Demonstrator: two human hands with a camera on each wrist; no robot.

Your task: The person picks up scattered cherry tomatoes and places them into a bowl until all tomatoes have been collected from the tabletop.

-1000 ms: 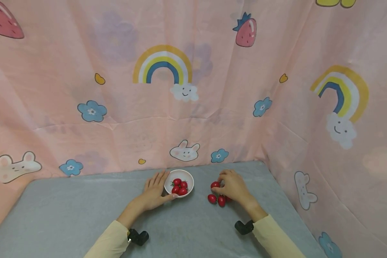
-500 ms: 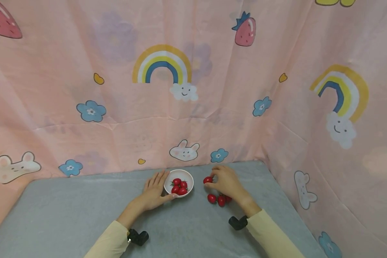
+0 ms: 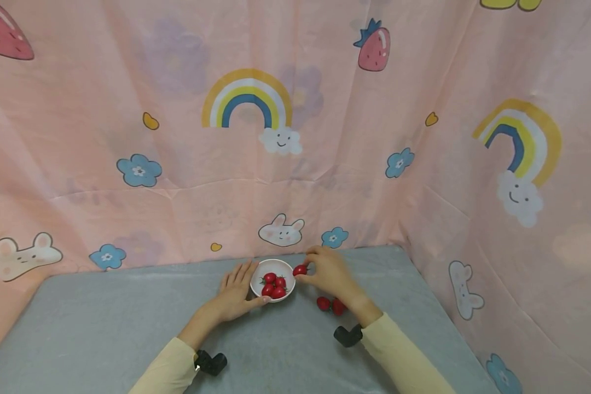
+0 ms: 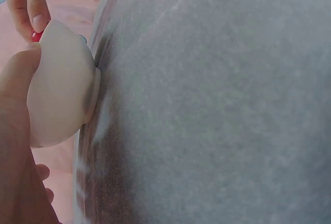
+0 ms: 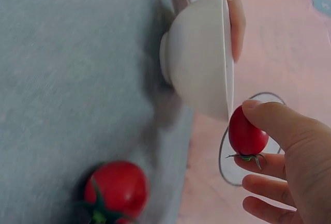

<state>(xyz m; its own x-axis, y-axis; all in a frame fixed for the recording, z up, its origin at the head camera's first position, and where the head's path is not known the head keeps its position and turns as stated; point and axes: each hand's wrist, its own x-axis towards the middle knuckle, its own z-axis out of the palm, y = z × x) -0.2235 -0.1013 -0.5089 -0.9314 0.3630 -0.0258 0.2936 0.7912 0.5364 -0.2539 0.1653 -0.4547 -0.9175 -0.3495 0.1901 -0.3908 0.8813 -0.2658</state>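
Note:
A white bowl [image 3: 282,267] with several cherry tomatoes [image 3: 279,282] in it stands near the back of the table. My left hand [image 3: 232,295] rests against its left side, fingers stretched out, the thumb touching the near rim. In the left wrist view the bowl [image 4: 62,89] shows from the side with my thumb at its edge. Right of the bowl, my right hand [image 3: 332,273] pinches one cherry tomato [image 3: 300,270] between thumb and fingers, close to the rim. The right wrist view shows this held tomato [image 5: 247,133] with its green stem end.
Two loose cherry tomatoes [image 3: 323,303] lie on the grey tablecloth [image 3: 276,350] below my right hand; the forearm may hide more. A pink patterned curtain [image 3: 177,208] hangs behind the table and along its right side. Each wrist wears a black camera [image 3: 212,362].
My right hand has lifted one cherry tomato from the loose group and carried it left to the bowl's right rim. The left hand and the bowl stay in place.

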